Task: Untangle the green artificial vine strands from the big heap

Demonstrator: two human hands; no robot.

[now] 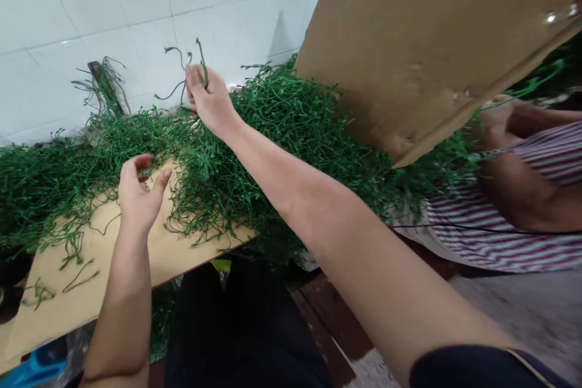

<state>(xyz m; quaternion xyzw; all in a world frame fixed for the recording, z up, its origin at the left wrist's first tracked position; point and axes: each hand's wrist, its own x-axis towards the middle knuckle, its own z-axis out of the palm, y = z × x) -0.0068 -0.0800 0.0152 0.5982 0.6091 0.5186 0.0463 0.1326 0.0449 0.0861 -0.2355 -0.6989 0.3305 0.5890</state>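
Note:
My right hand (207, 96) is raised near the tiled wall, its fingers closed on a few thin green plastic stems (203, 63) whose ends stick out above and to the left. Lower down, my left hand (140, 191) hovers over the board with thumb and fingers apart and nothing between them. A large tangled heap of green stems (291, 127) spreads under and beside my right forearm. More of the same stems (50, 182) lie in a pile at the left. Both piles rest on a tan board (168, 248).
A big brown cardboard sheet (409, 42) stands tilted at the right. Behind it sits another person in a striped garment (491, 224), hands by green stems. An upright post (105, 86) with stems hung on it stands by the white tiled wall (113, 0). A blue object (40, 367) lies lower left.

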